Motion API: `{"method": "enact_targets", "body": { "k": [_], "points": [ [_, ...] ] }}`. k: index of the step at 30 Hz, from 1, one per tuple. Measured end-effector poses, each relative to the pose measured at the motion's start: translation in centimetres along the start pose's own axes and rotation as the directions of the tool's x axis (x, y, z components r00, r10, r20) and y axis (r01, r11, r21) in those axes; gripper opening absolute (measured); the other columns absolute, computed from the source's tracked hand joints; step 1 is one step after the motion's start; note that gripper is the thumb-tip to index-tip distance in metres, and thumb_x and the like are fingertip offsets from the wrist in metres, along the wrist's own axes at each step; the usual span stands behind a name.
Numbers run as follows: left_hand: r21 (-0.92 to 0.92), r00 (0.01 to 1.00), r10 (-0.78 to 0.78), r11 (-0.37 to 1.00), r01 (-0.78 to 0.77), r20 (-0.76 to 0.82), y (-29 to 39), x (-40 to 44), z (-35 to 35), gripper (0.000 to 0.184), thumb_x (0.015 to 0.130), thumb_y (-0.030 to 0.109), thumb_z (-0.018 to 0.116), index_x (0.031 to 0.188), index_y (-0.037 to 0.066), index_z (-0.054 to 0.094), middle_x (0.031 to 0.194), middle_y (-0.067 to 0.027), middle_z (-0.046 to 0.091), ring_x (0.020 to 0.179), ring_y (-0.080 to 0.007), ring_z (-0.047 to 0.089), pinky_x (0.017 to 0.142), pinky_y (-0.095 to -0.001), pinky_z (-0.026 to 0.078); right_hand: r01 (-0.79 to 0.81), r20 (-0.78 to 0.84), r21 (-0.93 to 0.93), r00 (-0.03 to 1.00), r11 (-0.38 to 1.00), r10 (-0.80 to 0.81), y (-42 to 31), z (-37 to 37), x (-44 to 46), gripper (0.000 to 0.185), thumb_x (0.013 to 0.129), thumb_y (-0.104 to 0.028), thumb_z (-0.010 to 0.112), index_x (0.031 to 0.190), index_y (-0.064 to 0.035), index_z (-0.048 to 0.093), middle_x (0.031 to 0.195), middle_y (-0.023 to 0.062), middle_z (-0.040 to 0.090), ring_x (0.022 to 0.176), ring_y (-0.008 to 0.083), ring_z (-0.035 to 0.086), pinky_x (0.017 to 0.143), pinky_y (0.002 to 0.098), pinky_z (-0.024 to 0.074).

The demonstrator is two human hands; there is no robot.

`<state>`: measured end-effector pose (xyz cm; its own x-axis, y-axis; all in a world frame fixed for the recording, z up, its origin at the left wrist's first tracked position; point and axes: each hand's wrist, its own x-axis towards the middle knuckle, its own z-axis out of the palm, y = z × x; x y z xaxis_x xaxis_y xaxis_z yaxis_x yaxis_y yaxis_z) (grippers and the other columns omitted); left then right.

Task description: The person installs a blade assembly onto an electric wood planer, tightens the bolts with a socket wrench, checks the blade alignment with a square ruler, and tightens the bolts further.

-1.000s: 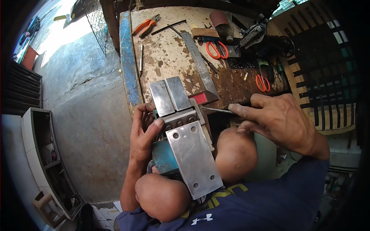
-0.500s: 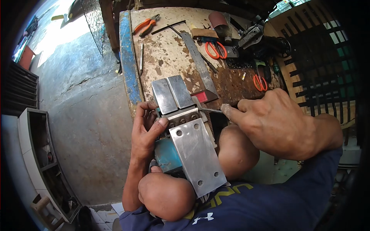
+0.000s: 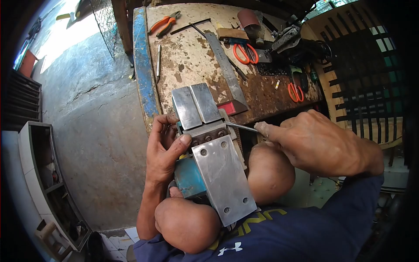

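An upside-down electric hand planer [image 3: 224, 177], with metal sole plates and a teal body, rests between the person's bent knees. Its cutter drum, with a row of bolts, shows in the gap between the plates. My left hand [image 3: 165, 150] grips the planer's left side, thumb pressed beside the drum and fingers curled around the edge. My right hand [image 3: 325, 142] is closed around a thin metal tool [image 3: 242, 127], whose tip meets the planer's right side near the drum. The tool's handle is hidden inside the fist, so its exact kind is unclear.
On the worn wooden bench [image 3: 183, 56] lie orange-handled pliers [image 3: 164, 24], a T-shaped bar [image 3: 190, 26], a steel ruler [image 3: 224, 65] and orange-handled scissors [image 3: 245, 53]. A second pair of scissors [image 3: 295, 92] lies near a dark machine [image 3: 290, 41]. Shelves [image 3: 48, 174] stand left.
My right hand has shifted slightly right, and more of the thin tool's shaft shows. My left hand keeps its grip, and the planer stays nearly in place.
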<state>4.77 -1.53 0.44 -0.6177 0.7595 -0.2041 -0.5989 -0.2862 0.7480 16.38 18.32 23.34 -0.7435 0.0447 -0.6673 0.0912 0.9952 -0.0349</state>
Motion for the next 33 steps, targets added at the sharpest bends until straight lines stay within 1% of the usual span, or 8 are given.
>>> {"method": "enact_targets", "body": {
  "k": [5, 9, 12, 15, 21, 25, 28, 33],
  "points": [
    [-0.013, 1.0, 0.019, 1.0, -0.019, 0.016, 0.0, 0.0, 0.1, 0.048, 0.088, 0.008, 0.076, 0.125, 0.005, 0.046, 0.122, -0.0078, 0.055, 0.12, -0.0167, 0.052, 0.106, -0.0323, 0.04, 0.011, -0.055, 0.106, 0.998, 0.994, -0.006, 0.6, 1.0, -0.2, 0.039, 0.093, -0.009, 0.061, 0.131, 0.0018, 0.061, 0.079, 0.019, 0.07, 0.07, 0.038, 0.069, 0.063, 0.0476, 0.0539],
    [0.006, 1.0, 0.011, 1.0, -0.011, -0.009, 0.1, -0.1, 0.1, 0.047, 0.089, 0.01, 0.075, 0.126, 0.005, 0.045, 0.123, -0.0077, 0.055, 0.12, -0.0164, 0.051, 0.105, -0.0322, 0.04, -0.018, -0.098, -0.016, 0.995, 1.0, 0.016, 0.1, 0.5, -0.5, 0.039, 0.092, -0.009, 0.063, 0.13, 0.0006, 0.062, 0.077, 0.0176, 0.069, 0.07, 0.0373, 0.068, 0.062, 0.0471, 0.0535],
    [0.021, 1.0, -0.021, 1.0, 0.021, -0.008, 0.0, -0.1, -0.3, 0.05, 0.089, 0.013, 0.074, 0.128, 0.004, 0.045, 0.125, -0.0082, 0.054, 0.12, -0.0169, 0.052, 0.105, -0.0326, 0.04, 0.047, -0.23, 0.075, 0.973, 0.996, -0.029, -0.1, -0.5, -0.6, 0.042, 0.089, -0.007, 0.065, 0.131, -0.0001, 0.062, 0.077, 0.0155, 0.068, 0.069, 0.0354, 0.068, 0.06, 0.0449, 0.0534],
    [-0.14, 0.995, -0.012, 0.99, 0.025, 0.098, -0.7, 0.1, -1.4, 0.058, 0.087, 0.015, 0.074, 0.134, 0.004, 0.042, 0.128, -0.0101, 0.053, 0.12, -0.018, 0.052, 0.105, -0.0331, 0.041, 0.178, -0.291, 0.081, 0.945, 0.981, -0.147, -1.1, -1.0, -0.3, 0.044, 0.087, -0.005, 0.066, 0.13, -0.0003, 0.062, 0.078, 0.0132, 0.067, 0.068, 0.0327, 0.068, 0.056, 0.0429, 0.0529],
    [-0.062, 0.984, 0.091, 0.995, -0.083, 0.151, -1.1, -0.6, -0.4, 0.072, 0.085, 0.014, 0.076, 0.142, 0.004, 0.033, 0.13, -0.0137, 0.053, 0.123, -0.0216, 0.053, 0.107, -0.035, 0.041, 0.309, -0.109, -0.06, 0.943, 0.949, -0.314, -3.2, -2.6, 1.2, 0.041, 0.085, -0.007, 0.065, 0.126, 0.0007, 0.063, 0.072, 0.0135, 0.066, 0.062, 0.0325, 0.068, 0.052, 0.0432, 0.0526],
    [-0.026, 0.992, 0.046, 0.999, -0.043, 0.117, -0.6, -0.5, -0.3, 0.069, 0.084, 0.012, 0.076, 0.14, 0.005, 0.036, 0.128, -0.0123, 0.051, 0.117, -0.0187, 0.054, 0.1, -0.0336, 0.045, 0.305, 0.016, -0.084, 0.952, 0.948, -0.305, -5.1, -5.1, 2.8, 0.028, 0.084, -0.008, 0.066, 0.111, 0.0005, 0.067, 0.069, 0.0159, 0.066, 0.062, 0.0354, 0.068, 0.052, 0.0446, 0.0531],
    [-0.014, 0.995, 0.051, 0.999, -0.05, 0.09, -0.9, -0.7, -0.3, 0.065, 0.084, 0.011, 0.075, 0.138, 0.005, 0.038, 0.12, -0.0091, 0.049, 0.108, -0.0152, 0.054, 0.095, -0.0307, 0.047, 0.218, 0.244, -0.128, 0.953, 0.968, -0.182, -6.9, -6.4, 3.8, 0.016, 0.082, -0.009, 0.066, 0.095, 0.0009, 0.068, 0.066, 0.0182, 0.065, 0.062, 0.0379, 0.068, 0.054, 0.0462, 0.0543],
    [-0.02, 0.991, 0.09, 0.996, -0.088, 0.095, -1.2, -0.6, -0.4, 0.062, 0.086, 0.009, 0.074, 0.137, 0.005, 0.04, 0.119, -0.0082, 0.045, 0.097, -0.0123, 0.054, 0.085, -0.0264, 0.049, 0.303, 0.163, -0.14, 0.946, 0.943, -0.28, -9.4, -7.6, 4.7, 0.011, 0.079, -0.006, 0.064, 0.082, 0.0023, 0.07, 0.064, 0.0211, 0.065, 0.063, 0.0399, 0.069, 0.059, 0.047, 0.0564]
  ]
}}
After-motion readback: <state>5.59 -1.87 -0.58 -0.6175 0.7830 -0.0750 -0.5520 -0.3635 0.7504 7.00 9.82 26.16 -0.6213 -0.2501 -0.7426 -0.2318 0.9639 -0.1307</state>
